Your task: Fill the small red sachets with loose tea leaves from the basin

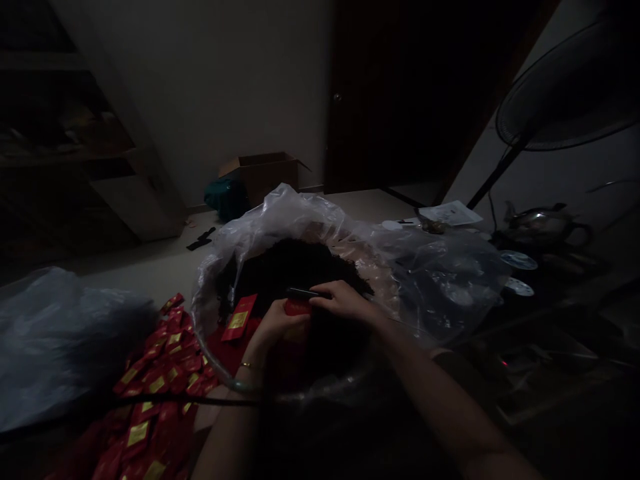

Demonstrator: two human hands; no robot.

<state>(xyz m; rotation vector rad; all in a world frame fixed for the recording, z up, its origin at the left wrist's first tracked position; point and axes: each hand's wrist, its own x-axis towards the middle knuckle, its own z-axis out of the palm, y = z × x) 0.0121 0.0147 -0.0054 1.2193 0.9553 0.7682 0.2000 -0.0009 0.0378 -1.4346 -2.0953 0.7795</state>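
exposure: very dim throughout | shadow: door and dark heap near black | glare: faint glints on plastic liner and kettle | detail: red packets soft | edges: fan stretched

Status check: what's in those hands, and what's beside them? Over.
Left hand: red packet. Right hand: slim dark object at packet's top. Close by: another red packet, dark loose heap.
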